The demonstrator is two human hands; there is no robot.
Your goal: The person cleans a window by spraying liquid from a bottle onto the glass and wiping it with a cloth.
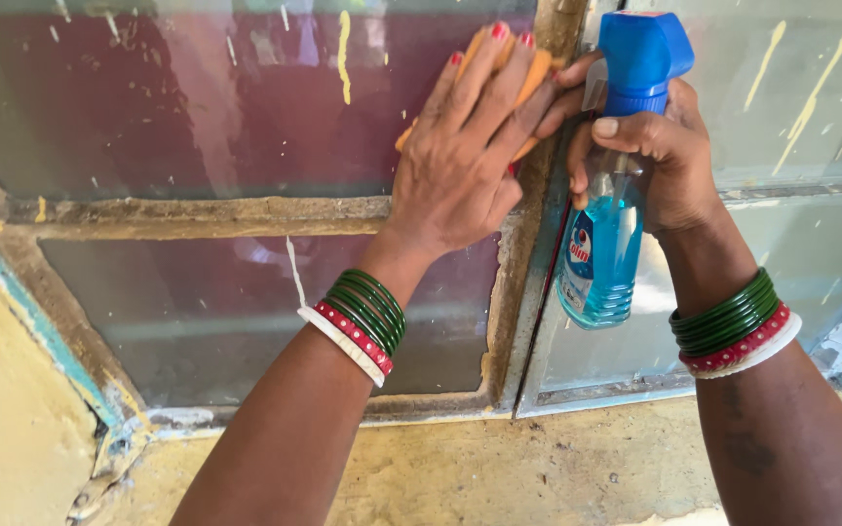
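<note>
- Orange cloth (528,73) lies flat against the upper glass pane (197,107), pinned under the spread fingers of the left hand (460,156), close to the vertical frame bar (528,244).
- The right hand (669,161) is wrapped round the neck of a spray bottle (601,244) with a blue trigger head and blue liquid inside; it hangs just beside the left hand, in front of the neighbouring pane (791,107).
- The cloth is held by flat pressure alone, so I judge it may slide out from under the fingers if the glass is wet.
- The frame's edges look rough and chipped, and the cloth could snag there or the fingertips scrape.
- The bottle sits so near the left hand that a squeeze might wet the hand instead of the glass.
- Bangles (363,317) on both wrists could knock the pane.
- The glass is dusty and streaked with pale paint drips; the sill (460,468) and the wall (2,409) are worn, yellowish and cracked, with peeling paint at the lower left corner.
</note>
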